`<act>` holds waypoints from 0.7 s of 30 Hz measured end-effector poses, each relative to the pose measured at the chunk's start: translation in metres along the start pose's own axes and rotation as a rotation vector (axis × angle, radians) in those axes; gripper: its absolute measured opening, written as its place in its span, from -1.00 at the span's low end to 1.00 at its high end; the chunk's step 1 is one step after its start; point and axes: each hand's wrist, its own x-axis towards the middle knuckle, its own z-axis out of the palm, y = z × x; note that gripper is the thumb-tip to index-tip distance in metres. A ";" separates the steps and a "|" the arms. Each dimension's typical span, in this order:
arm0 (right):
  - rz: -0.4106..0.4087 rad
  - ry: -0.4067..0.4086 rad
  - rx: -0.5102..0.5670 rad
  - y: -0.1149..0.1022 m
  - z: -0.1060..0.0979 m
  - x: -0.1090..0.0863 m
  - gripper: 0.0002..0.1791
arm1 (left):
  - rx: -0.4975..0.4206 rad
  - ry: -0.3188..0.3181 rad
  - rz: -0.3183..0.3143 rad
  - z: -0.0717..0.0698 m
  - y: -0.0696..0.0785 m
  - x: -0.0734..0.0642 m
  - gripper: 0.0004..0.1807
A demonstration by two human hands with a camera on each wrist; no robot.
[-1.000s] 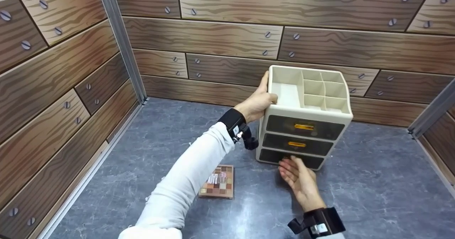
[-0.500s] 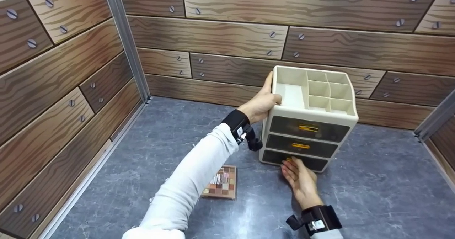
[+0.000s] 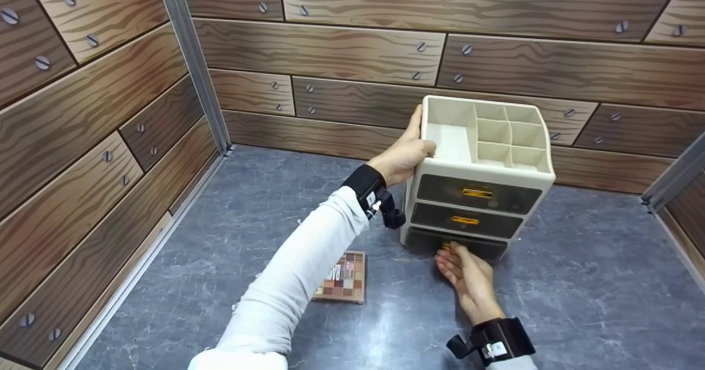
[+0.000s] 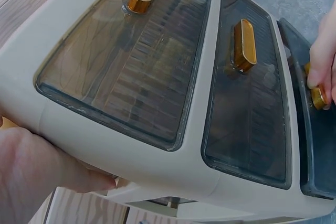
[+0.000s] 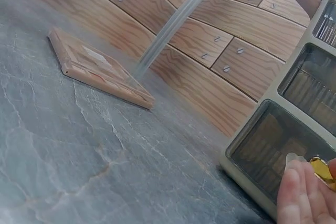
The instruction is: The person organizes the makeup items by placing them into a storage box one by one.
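Three dark drawers face you on the cream organizer [image 3: 479,177], which stands upright, long axis vertical, on the grey floor [image 3: 578,282] just in front of the wood-patterned back wall [image 3: 341,56]. Your left hand [image 3: 405,152] grips its upper left corner, thumb hooked over the rim, fingers round the side. Your right hand [image 3: 465,273] pinches the gold handle [image 4: 316,95] of the bottom drawer [image 4: 315,145]; that drawer sits slightly out from the two above it. Near your left forearm [image 3: 297,273], a square eyeshadow palette [image 3: 342,276] lies flat on the floor, well clear of the drawer's front. Nothing sits between your right hand and the drawer. On top, the organizer has open compartments: one large tray on the left, a grid of smaller cells on the right. Each smoky, translucent drawer front carries a small gold handle at its middle
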 end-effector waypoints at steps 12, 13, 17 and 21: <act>-0.009 0.007 -0.050 0.006 -0.001 -0.018 -0.75 | -0.007 0.009 -0.001 0.000 0.002 0.001 0.20; -0.007 0.007 -0.058 0.006 -0.002 -0.020 -0.75 | -0.011 0.009 0.001 0.000 0.002 0.001 0.20; 0.008 0.011 -0.082 0.007 -0.004 -0.028 -0.76 | -0.020 0.007 -0.004 0.000 0.001 0.001 0.21; 0.014 -0.001 -0.083 0.006 -0.009 -0.033 -0.75 | -0.020 0.008 -0.009 0.001 -0.001 0.000 0.21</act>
